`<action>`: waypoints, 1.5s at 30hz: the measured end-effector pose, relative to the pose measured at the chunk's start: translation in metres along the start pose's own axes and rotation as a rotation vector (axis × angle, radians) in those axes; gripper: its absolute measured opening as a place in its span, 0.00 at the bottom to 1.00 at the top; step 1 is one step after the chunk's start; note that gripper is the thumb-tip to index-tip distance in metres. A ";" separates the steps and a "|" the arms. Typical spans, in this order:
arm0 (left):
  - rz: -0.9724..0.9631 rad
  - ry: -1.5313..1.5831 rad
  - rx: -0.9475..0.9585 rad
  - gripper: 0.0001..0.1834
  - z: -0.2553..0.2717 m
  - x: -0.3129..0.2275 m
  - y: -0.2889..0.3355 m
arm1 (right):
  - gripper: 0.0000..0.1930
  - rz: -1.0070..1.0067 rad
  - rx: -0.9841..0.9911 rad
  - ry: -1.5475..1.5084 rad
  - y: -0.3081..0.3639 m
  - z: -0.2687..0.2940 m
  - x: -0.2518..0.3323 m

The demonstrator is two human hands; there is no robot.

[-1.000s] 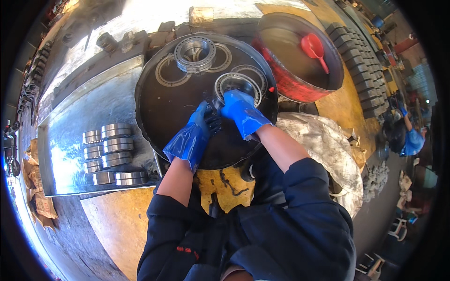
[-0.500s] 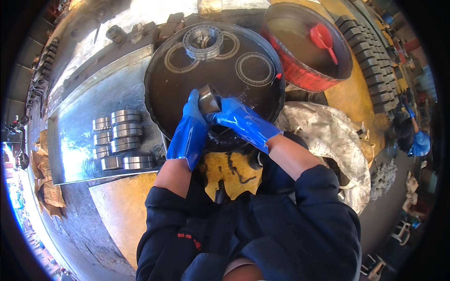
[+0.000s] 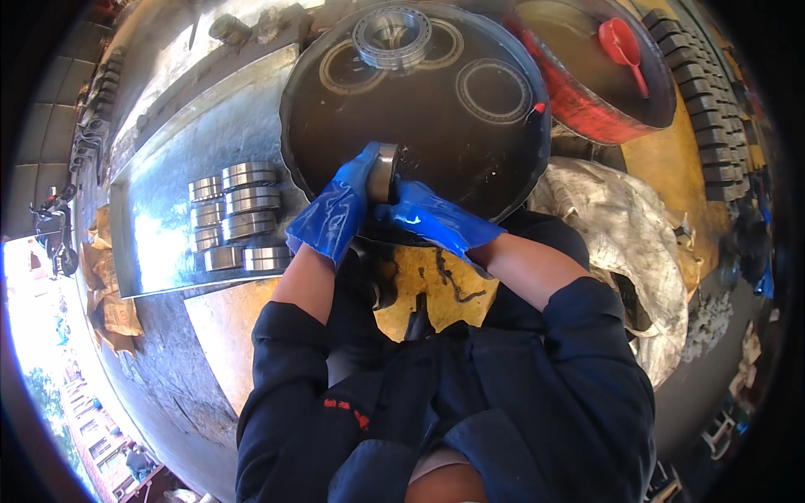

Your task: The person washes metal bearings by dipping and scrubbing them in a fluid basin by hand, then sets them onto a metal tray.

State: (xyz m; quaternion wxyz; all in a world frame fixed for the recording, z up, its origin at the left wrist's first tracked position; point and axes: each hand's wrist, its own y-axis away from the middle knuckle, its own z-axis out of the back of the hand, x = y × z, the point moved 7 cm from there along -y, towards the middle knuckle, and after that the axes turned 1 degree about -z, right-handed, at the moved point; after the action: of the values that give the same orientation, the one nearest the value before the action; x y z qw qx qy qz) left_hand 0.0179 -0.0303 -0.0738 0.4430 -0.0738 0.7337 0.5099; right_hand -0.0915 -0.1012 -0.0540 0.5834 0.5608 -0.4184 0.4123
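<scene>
From my end of the feed I have both blue-gloved hands closed around one wide steel bearing ring [image 3: 382, 172], out over the near half of the round black basin [image 3: 288, 126]. The left hand [image 3: 346, 191] grips the ring along its left side, fingers reaching up toward the far edge; the right hand [image 3: 417, 210] is at its lower right, though I can't make out how its fingertips sit. The ring stands up on edge, its bright outer band showing to me, and I can't tell whether its lower edge meets the dark surface below.

I judge the step in hand to be working over this single ring between two hands, perhaps washing it, since pale flecks speckle the basin to its right. The next move, as I read it, calls for a firm two-handed hold, because smooth steel in shiny gloves could slip, and a slow turn if the far face is to be checked.

Farther out in the basin I see a roller bearing [image 3: 402, 59], with thin flat rings [image 3: 499, 118] to either side. Left of the basin, a metal tray [image 3: 159, 218] carries two columns of steel rings [image 3: 250, 199]. To the right, a red dipper [image 3: 619, 44] lies in a red tub [image 3: 579, 105]
</scene>
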 end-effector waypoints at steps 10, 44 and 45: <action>-0.014 -0.151 0.015 0.30 0.043 0.000 -0.023 | 0.30 -0.010 0.025 -0.002 -0.025 -0.016 -0.007; -0.309 -0.783 -0.801 0.28 0.035 -0.010 0.047 | 0.28 -0.487 0.199 -0.586 -0.088 -0.034 -0.132; -0.381 -0.788 -0.735 0.28 0.040 -0.006 0.042 | 0.28 -0.485 0.211 -0.584 -0.090 -0.039 -0.130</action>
State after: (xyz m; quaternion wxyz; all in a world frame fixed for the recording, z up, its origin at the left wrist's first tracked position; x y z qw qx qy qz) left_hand 0.0214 0.0200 -0.0442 0.7125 -0.1584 0.2613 0.6316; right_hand -0.0457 -0.0665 -0.2063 0.4594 0.7939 -0.3777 0.1264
